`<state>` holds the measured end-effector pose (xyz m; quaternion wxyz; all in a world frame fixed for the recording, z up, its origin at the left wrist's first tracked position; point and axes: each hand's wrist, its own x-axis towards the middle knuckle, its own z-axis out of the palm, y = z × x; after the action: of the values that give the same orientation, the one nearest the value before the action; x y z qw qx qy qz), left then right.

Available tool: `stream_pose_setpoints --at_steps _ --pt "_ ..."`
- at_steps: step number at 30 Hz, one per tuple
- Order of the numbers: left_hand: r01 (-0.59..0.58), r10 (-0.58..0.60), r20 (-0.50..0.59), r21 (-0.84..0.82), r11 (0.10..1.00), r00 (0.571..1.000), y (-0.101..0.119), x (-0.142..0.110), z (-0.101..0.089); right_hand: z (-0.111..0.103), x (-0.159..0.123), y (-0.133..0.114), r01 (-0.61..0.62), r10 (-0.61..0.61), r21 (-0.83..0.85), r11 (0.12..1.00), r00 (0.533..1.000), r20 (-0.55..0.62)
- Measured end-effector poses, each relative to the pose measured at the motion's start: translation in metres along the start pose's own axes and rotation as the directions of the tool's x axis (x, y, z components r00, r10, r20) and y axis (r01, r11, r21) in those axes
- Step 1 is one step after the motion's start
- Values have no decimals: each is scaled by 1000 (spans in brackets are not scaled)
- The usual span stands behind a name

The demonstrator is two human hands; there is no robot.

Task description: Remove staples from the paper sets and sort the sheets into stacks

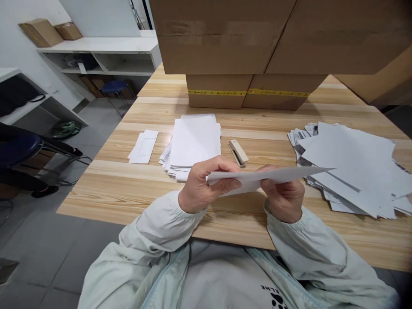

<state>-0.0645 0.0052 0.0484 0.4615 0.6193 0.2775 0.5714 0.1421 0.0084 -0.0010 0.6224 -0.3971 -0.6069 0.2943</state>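
A white sheet of paper (249,180) is held up over the table's near edge, seen almost edge-on. My left hand (209,184) pinches its left end between thumb and fingers. Near the middle of the sheet, my right hand (285,195) grips it with the thumb in front. Whether it is one sheet or a few together, I cannot tell. Behind the hands lies a beige stapler (238,153). A stack of white papers (195,141) sits behind my left hand, and a looser, spread-out pile of papers (350,159) lies right of my right hand.
Small white slips (143,146) lie on the wooden table (106,189) at left. Large cardboard boxes (222,38) are stacked across its back. A blue stool (114,87) and white shelves (99,45) stand beyond. At far left, a person's legs (48,143) show beside another stool.
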Motion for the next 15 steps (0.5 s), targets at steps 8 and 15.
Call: stream_pose_setpoints --at_steps 8,15 --pt "-93 95 -48 59 994 994 0 6 12 -1 2 -6 50 -49 48 998 999 -8" --pt "-93 111 -217 89 992 970 8 15 12 0 -4 8 -94 95 20 995 990 -103"
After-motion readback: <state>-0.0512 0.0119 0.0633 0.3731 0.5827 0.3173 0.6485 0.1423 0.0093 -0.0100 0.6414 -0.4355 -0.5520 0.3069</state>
